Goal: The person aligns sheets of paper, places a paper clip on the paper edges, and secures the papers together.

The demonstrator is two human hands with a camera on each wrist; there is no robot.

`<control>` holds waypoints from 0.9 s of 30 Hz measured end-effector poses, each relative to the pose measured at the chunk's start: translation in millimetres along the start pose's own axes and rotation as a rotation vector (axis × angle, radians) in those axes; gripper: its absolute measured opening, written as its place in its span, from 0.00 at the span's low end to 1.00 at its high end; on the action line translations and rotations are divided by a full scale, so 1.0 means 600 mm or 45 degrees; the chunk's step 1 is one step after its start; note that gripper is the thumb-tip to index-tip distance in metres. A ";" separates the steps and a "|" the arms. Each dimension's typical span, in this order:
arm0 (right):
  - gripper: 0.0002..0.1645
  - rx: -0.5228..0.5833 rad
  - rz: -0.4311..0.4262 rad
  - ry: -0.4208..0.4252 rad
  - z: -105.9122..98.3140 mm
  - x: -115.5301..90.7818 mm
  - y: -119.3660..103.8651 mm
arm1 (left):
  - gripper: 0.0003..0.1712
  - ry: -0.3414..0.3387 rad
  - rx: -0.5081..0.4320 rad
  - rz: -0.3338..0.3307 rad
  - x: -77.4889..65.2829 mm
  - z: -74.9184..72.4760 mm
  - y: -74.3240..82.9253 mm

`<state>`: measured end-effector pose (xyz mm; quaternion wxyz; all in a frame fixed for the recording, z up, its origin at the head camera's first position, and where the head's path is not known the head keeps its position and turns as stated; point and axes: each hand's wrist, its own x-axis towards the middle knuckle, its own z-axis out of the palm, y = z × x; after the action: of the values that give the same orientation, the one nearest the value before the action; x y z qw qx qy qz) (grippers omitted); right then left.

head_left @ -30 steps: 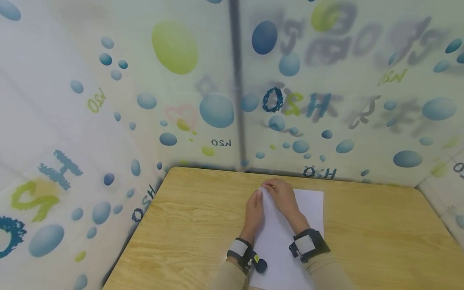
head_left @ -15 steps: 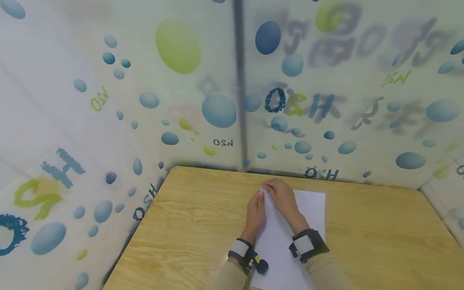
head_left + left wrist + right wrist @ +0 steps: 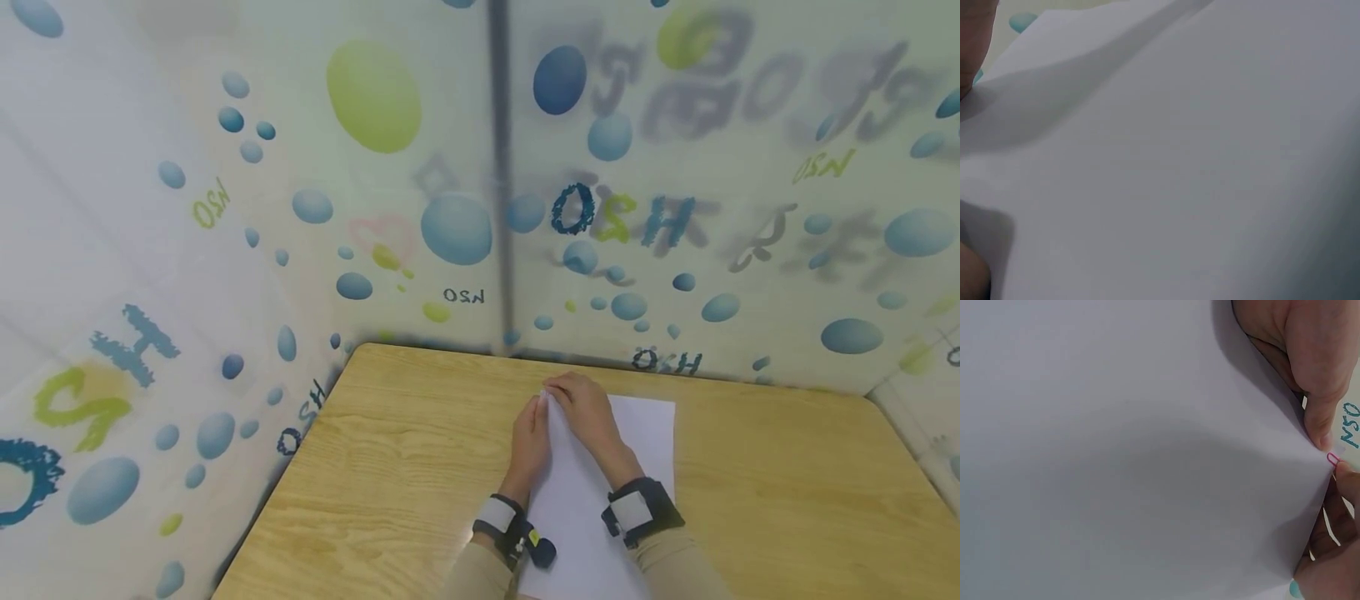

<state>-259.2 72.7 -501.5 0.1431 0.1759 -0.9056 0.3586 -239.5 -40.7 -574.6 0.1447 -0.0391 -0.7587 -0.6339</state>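
Observation:
White paper (image 3: pixel 647 427) lies under both forearms, its far left corner held up by the two hands. My left hand (image 3: pixel 529 443) grips the left edge near that corner; in the right wrist view its thumb (image 3: pixel 1319 428) presses on the sheet. My right hand (image 3: pixel 590 418) reaches across the paper to the same corner. A small pink paper clip (image 3: pixel 1333 459) shows there, pinched at the right hand's thumb tip and sitting against the corner. In the left wrist view paper (image 3: pixel 1166 144) fills most of the picture, and the clip is hidden. Whether there are several sheets, I cannot tell.
The wooden table (image 3: pixel 405 450) extends to both sides of the paper. Close behind its far edge stands a pale curtain (image 3: pixel 420 175) printed with blue and green bubbles and lettering. Both wrists wear dark straps with small devices (image 3: pixel 540 550).
The view has shifted slightly, so the scene sits a little further right. Both hands stay at the paper's corner with almost the same grip.

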 end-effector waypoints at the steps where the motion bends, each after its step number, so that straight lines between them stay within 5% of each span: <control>1: 0.10 0.003 -0.003 -0.002 0.000 -0.001 0.000 | 0.22 0.002 0.000 -0.004 -0.001 0.000 0.000; 27: 0.09 0.010 -0.046 -0.002 0.000 -0.004 -0.003 | 0.25 0.009 0.037 -0.070 -0.001 -0.003 -0.001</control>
<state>-256.1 72.0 -501.4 0.1484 0.1931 -0.9009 0.3592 -238.7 -42.2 -575.2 0.1305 -0.0137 -0.7681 -0.6267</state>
